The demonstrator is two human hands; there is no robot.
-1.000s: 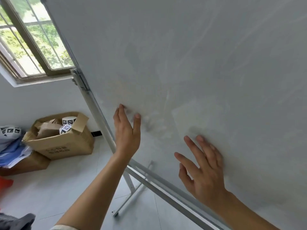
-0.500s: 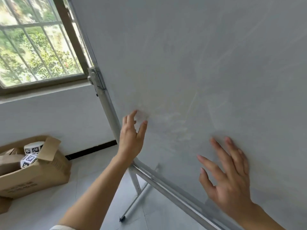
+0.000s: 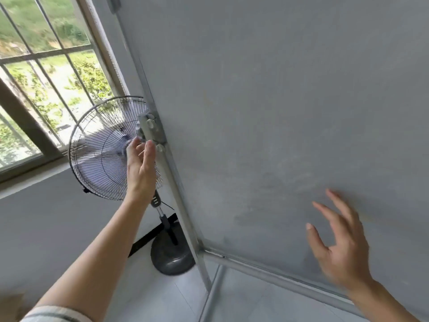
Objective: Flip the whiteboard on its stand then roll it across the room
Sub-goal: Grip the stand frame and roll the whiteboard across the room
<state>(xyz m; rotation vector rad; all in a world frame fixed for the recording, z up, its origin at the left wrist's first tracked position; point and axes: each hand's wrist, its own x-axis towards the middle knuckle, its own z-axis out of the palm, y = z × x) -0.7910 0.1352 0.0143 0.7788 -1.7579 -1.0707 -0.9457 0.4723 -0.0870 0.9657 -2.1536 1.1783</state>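
The whiteboard [image 3: 278, 112] fills the right and upper part of the head view, its pale grey face smudged. A metal stand post [image 3: 176, 196] runs down its left edge, with a pivot bracket and knob [image 3: 148, 129] halfway up. My left hand [image 3: 141, 163] reaches up to that knob, fingers curled around its near side; whether it grips is unclear. My right hand [image 3: 339, 242] is spread open near the board's lower right, fingertips at or just off the surface. The board's bottom rail [image 3: 278, 277] runs below it.
A standing fan [image 3: 104, 149] with a round grille and a dark base [image 3: 171, 259] stands right behind the stand post, against the wall under the window [image 3: 46, 77]. Pale floor tiles [image 3: 162, 298] lie below.
The view has swung left and up, bringing the fan in and losing the cardboard box. My left hand left the board's face and rose to the pivot knob. My right hand lifted slightly.
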